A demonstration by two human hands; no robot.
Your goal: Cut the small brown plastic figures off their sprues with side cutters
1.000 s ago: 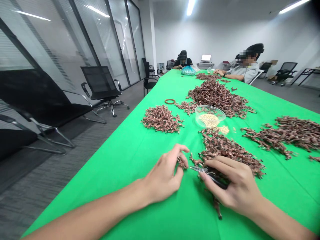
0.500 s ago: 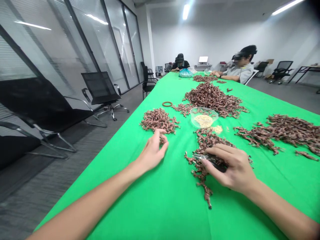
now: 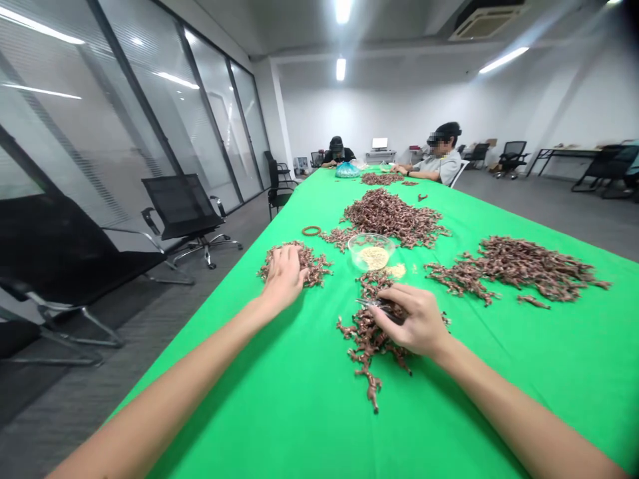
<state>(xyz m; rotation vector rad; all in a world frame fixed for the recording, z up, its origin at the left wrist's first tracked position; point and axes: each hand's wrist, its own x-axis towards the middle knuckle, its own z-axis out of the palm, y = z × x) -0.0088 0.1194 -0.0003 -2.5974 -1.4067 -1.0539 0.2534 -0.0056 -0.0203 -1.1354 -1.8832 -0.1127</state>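
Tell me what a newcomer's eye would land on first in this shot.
The bright green cloth covering the long table comes first, strewn with heaps of small reddish-brown branching pieces, the largest heap mid-table. Next comes the clear bowl of pale grains just beyond the person's hands. Nearest the camera, the right hand grips small pliers over a straggling heap, while the left hand rests on another heap.
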